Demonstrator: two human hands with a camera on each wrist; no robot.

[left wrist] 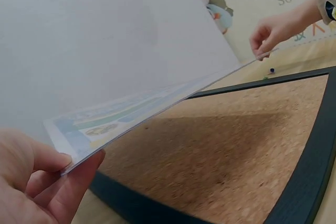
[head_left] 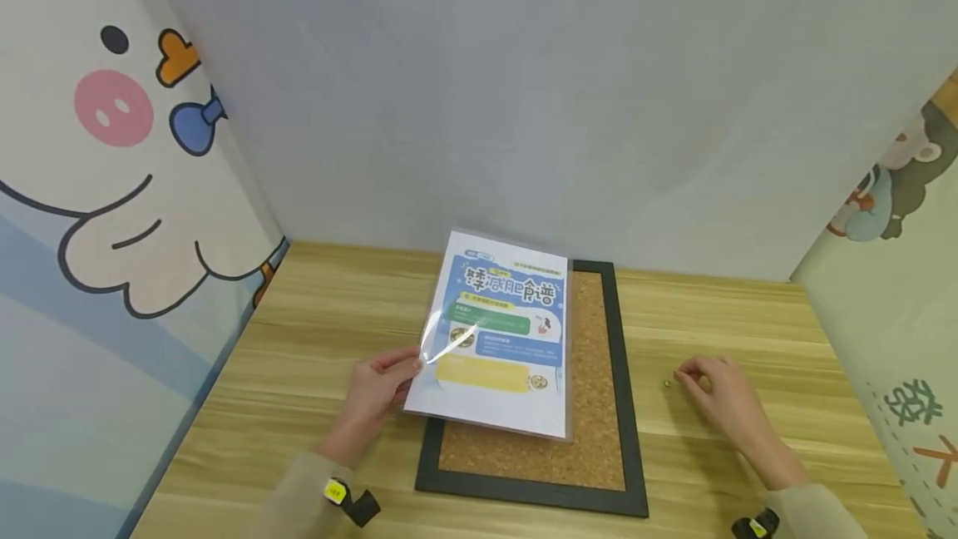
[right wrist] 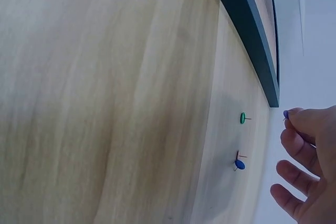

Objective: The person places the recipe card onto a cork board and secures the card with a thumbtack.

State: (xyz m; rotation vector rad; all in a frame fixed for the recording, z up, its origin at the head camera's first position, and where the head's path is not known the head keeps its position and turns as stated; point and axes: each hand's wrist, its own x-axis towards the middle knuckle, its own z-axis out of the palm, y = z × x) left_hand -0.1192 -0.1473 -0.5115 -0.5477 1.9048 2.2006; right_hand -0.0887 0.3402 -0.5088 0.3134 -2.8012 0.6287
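My left hand (head_left: 382, 381) pinches the left edge of a laminated printed sheet (head_left: 497, 339). The sheet is held tilted above a cork board (head_left: 595, 406), hiding much of its left and upper part. In the left wrist view a gap shows between the sheet's near edge and the cork. To the right of the board, my right hand (head_left: 718, 393) pinches a small thumbtack with a bluish-purple head (right wrist: 286, 114) between thumb and index finger. Below that hand, a green thumbtack (right wrist: 242, 118) and a blue thumbtack (right wrist: 240, 164) lie on the table, beside another thin pin partly hidden.
The cork board's black frame (head_left: 632, 439) lies flat on a wood-grain table (head_left: 718, 306). A pale grey wall (head_left: 524, 90) stands behind the table. Walls with cartoon prints flank both sides, a duck-like figure (head_left: 112, 106) on the left.
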